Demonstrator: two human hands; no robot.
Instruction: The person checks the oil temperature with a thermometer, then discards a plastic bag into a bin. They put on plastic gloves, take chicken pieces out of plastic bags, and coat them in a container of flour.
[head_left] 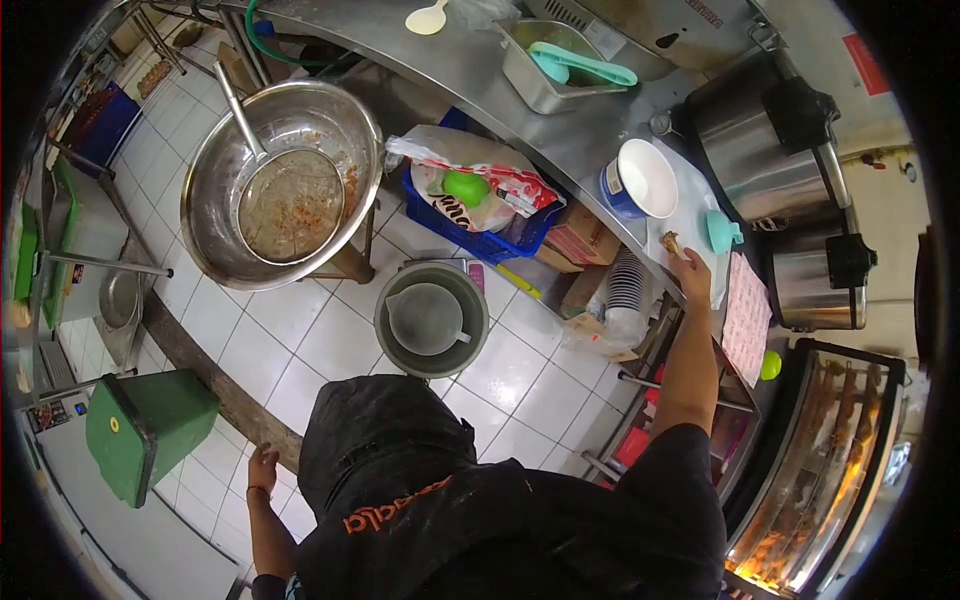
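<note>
My right hand (692, 278) reaches over the steel counter and pinches a small brown piece of food (671, 243), perhaps fried chicken, above a white sheet (690, 245). Just beyond it stands a white and blue paper bucket (648, 180), its inside pale. A turquoise cup-like item (720, 231) lies to the right of the hand. My left hand (263, 468) hangs low at the left, near the green bin (150, 430), its fingers loosely bent and apart with nothing visible in them.
A large steel bowl (205, 190) holds a strainer (292, 205). Beside it are a blue crate (470, 235) with bags and a grey tub (432, 368) with a jug. Steel pots (760, 150) and a lit glass display case (820, 470) stand right. A steel tray (530, 85) sits on the counter.
</note>
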